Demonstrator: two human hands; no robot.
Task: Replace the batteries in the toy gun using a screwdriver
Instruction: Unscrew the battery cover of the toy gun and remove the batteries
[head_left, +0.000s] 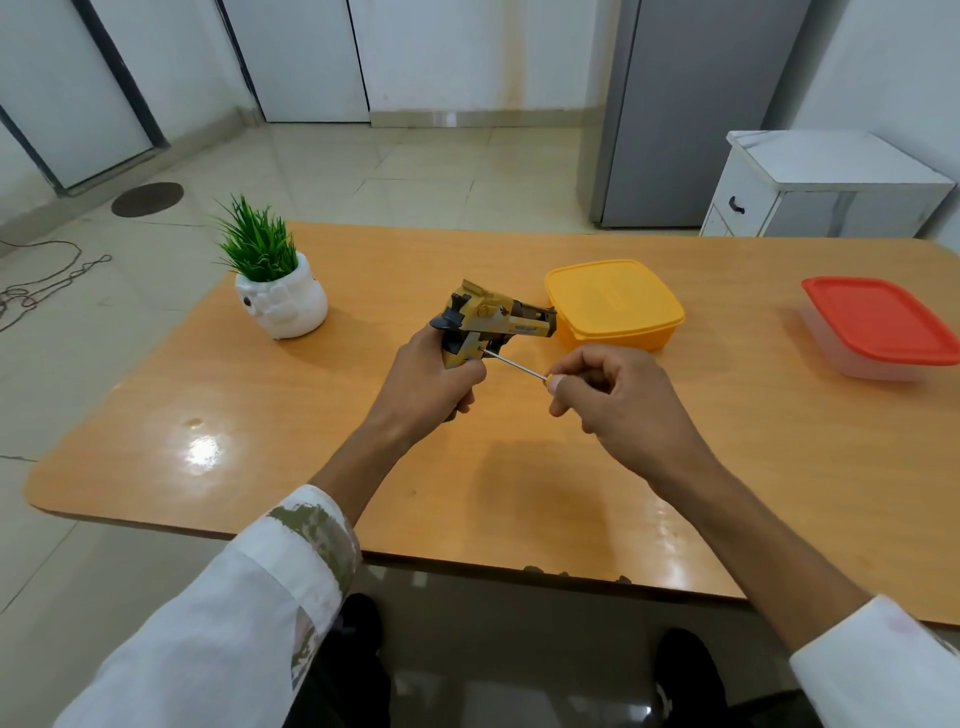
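Over the desk (260, 467) the left hand (431, 384) clasps the toy gun (493, 322) by its handle, the barrel level and pointing right at the yellow box (613, 306). The right hand (613, 400) fingers pinch the screwdriver (517, 366), its tip against the handle. The gun's side label is too small to read.

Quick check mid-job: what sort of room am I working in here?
Likely a home kitchen or dining area: a tall grey fridge stands on the tiled floor, and a yellow food box and a red-lidded food box sit on the wooden table.
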